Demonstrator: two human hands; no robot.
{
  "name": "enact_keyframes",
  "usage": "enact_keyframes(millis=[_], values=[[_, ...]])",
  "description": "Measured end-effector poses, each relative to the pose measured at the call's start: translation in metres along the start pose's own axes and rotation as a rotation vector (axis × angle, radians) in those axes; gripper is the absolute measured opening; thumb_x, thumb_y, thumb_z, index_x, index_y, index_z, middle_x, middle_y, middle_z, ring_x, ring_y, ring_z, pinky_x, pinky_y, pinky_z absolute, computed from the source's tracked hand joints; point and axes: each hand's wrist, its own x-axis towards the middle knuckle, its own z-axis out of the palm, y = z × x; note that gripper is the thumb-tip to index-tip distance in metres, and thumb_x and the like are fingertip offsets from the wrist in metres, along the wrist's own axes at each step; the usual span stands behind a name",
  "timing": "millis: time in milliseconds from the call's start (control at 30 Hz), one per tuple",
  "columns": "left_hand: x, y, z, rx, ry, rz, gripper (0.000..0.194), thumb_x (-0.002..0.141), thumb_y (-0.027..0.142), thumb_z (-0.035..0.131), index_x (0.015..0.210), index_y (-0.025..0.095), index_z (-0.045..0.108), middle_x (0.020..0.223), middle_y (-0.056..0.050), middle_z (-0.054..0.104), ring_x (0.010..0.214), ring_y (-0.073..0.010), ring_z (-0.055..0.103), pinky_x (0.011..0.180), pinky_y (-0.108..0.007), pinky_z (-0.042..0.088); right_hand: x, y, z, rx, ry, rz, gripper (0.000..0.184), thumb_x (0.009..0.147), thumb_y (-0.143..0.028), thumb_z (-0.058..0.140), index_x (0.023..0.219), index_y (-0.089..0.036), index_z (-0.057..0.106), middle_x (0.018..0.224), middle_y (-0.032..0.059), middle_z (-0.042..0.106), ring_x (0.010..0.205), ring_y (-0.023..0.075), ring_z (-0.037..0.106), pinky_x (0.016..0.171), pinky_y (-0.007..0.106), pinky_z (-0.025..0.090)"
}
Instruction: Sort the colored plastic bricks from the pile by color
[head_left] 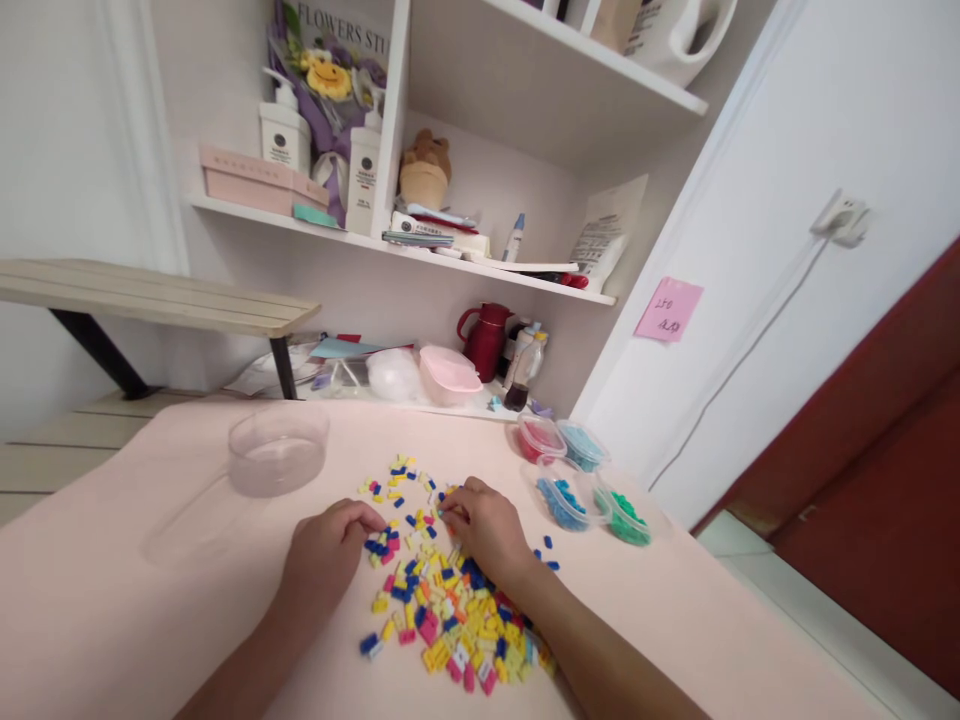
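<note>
A loose pile of small toy bricks (472,620), mostly yellow, dark blue and pink, is spread over the pink tabletop between my arms. At the pile's left edge, my left hand (326,550) rests with curled fingers; its index fingertip meets a small cluster of dark blue and pink bricks (384,543). I cannot see whether a brick is in its fingers. My right hand (487,525) reaches over the far part of the pile, thumb and fingertips pinched on what looks like a small light blue brick (442,512). The right forearm hides some bricks beneath it.
Clear tubs of sorted bricks stand at the right: red (540,440), light blue (582,447), blue (562,502) and green (626,518). A round clear container (277,465) sits at the left. Behind are a pink bowl (448,375), a red jug (487,340) and shelves (517,280).
</note>
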Motion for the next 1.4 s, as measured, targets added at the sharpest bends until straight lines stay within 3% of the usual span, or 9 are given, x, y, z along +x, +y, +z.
enact_keyframes(millis=[100, 233, 400, 533, 733, 833, 933, 1200, 1400], values=[[-0.001, 0.001, -0.001, -0.029, 0.024, -0.016, 0.027, 0.068, 0.022, 0.044, 0.067, 0.025, 0.070, 0.080, 0.000, 0.076, 0.081, -0.0222, 0.069, 0.077, -0.032, 0.050, 0.001, -0.003, -0.009, -0.004, 0.048, -0.039, 0.017, 0.085, -0.018, 0.059, 0.089, -0.027, 0.073, 0.090, 0.0011, 0.068, 0.080, 0.0159, 0.063, 0.070, 0.023, 0.041], [-0.005, 0.004, -0.004, -0.071, 0.074, -0.042, 0.028, 0.068, 0.025, 0.042, 0.070, 0.024, 0.070, 0.077, -0.002, 0.075, 0.075, -0.0216, 0.068, 0.073, -0.032, 0.052, 0.004, 0.009, -0.041, 0.001, 0.192, 0.002, 0.016, 0.087, -0.024, 0.058, 0.089, -0.025, 0.073, 0.082, 0.0018, 0.067, 0.071, 0.0160, 0.060, 0.067, 0.026, 0.039], [-0.004, 0.008, -0.007, -0.106, 0.078, -0.068, 0.024, 0.065, 0.030, 0.045, 0.067, 0.024, 0.069, 0.074, -0.003, 0.075, 0.073, -0.0235, 0.068, 0.072, -0.033, 0.053, -0.004, 0.053, -0.089, -0.174, 0.330, 0.226, 0.017, 0.083, -0.024, 0.058, 0.085, -0.025, 0.075, 0.086, 0.0056, 0.068, 0.075, 0.0210, 0.061, 0.063, 0.029, 0.037], [0.001, 0.008, -0.008, -0.082, 0.065, -0.075, 0.023, 0.062, 0.031, 0.047, 0.065, 0.025, 0.069, 0.075, -0.003, 0.076, 0.073, -0.0253, 0.069, 0.073, -0.035, 0.054, -0.018, 0.086, -0.110, -0.197, 0.370, 0.402, 0.020, 0.081, -0.023, 0.057, 0.088, -0.026, 0.076, 0.085, 0.0075, 0.071, 0.073, 0.0226, 0.062, 0.060, 0.030, 0.037], [0.004, 0.009, -0.009, -0.022, 0.028, -0.093, 0.025, 0.062, 0.033, 0.045, 0.067, 0.027, 0.069, 0.080, -0.002, 0.077, 0.080, -0.0265, 0.071, 0.078, -0.037, 0.053, -0.014, 0.096, -0.114, -0.025, 0.464, 0.320, 0.044, 0.096, -0.046, 0.036, 0.106, -0.023, 0.073, 0.097, 0.0087, 0.071, 0.093, 0.0250, 0.064, 0.078, 0.034, 0.045], [0.004, 0.012, -0.010, -0.010, 0.000, -0.091, 0.026, 0.062, 0.034, 0.044, 0.065, 0.027, 0.069, 0.080, -0.003, 0.077, 0.082, -0.0269, 0.071, 0.081, -0.038, 0.053, -0.012, 0.095, -0.112, 0.203, 0.542, 0.200, 0.053, 0.096, -0.055, 0.033, 0.108, -0.020, 0.072, 0.112, 0.0102, 0.069, 0.109, 0.0258, 0.060, 0.094, 0.038, 0.042], [0.004, 0.014, -0.010, 0.001, 0.001, -0.092, 0.025, 0.061, 0.034, 0.044, 0.063, 0.028, 0.069, 0.079, -0.003, 0.077, 0.084, -0.0276, 0.070, 0.084, -0.039, 0.052, -0.012, 0.097, -0.111, 0.370, 0.653, 0.200, 0.055, 0.096, -0.057, 0.033, 0.110, -0.019, 0.071, 0.122, 0.0105, 0.066, 0.118, 0.0254, 0.055, 0.103, 0.039, 0.037], [0.005, 0.009, -0.010, -0.007, -0.010, -0.081, 0.025, 0.064, 0.034, 0.046, 0.065, 0.027, 0.069, 0.083, -0.004, 0.078, 0.086, -0.0279, 0.071, 0.083, -0.039, 0.053, -0.014, 0.095, -0.115, 0.559, 0.801, 0.265, 0.057, 0.093, -0.062, 0.037, 0.100, -0.017, 0.071, 0.106, 0.0113, 0.072, 0.100, 0.0251, 0.063, 0.089, 0.037, 0.046], [0.006, 0.006, -0.008, 0.016, -0.001, -0.077, 0.025, 0.063, 0.033, 0.046, 0.066, 0.026, 0.069, 0.081, -0.004, 0.078, 0.081, -0.0266, 0.071, 0.079, -0.037, 0.053, -0.015, 0.079, -0.112, 0.567, 0.724, 0.210, 0.054, 0.093, -0.060, 0.039, 0.090, -0.016, 0.071, 0.090, 0.0094, 0.072, 0.085, 0.0225, 0.065, 0.078, 0.033, 0.049]])
